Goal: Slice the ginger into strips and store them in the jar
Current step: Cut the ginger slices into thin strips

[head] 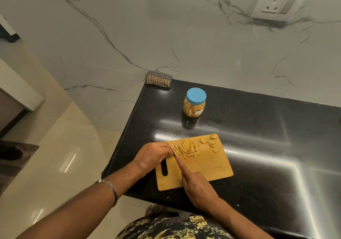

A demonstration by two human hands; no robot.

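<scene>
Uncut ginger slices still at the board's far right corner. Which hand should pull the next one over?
Left, probably. The right hand grips the knife, index finger along it. The left hand rests by the strips and seems to hold no tool, though the slices lie across the board.

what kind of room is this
Most likely a home kitchen: a polished black stone counter against a marble-look wall with power sockets, a wooden cutting board with ginger strips, and a blue-lidded jar.

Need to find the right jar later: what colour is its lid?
Blue, on the clear plastic jar; lid shows in the head view.
</scene>
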